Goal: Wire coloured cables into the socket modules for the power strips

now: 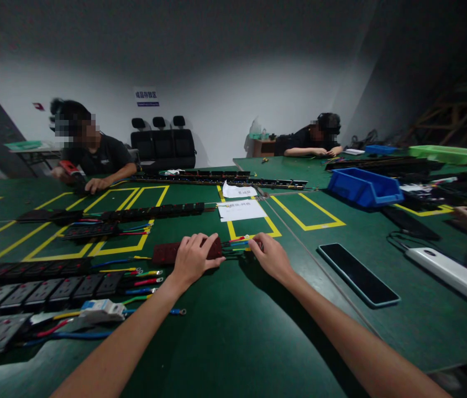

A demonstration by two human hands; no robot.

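Note:
A dark red socket strip [164, 254] lies on the green table in the middle, with coloured wires [236, 243] coming out of its right end. My left hand [194, 257] grips the strip near that end, thumb on the near side and fingers over the top. At the wire ends, my right hand [269, 253] has its fingers curled and pinched together around the tips. Just left of my hands, several black socket strips [65, 290] with lugged wires lie in rows. A white and blue breaker [103, 310] is wired to the nearest one.
Right of my hands lie a phone [358, 273] and a white device [452, 276], with another person's hand beside it. A blue bin [363, 188] stands beyond. Two people work across the tables, one holding a red drill [72, 172]. White papers [241, 210] lie ahead.

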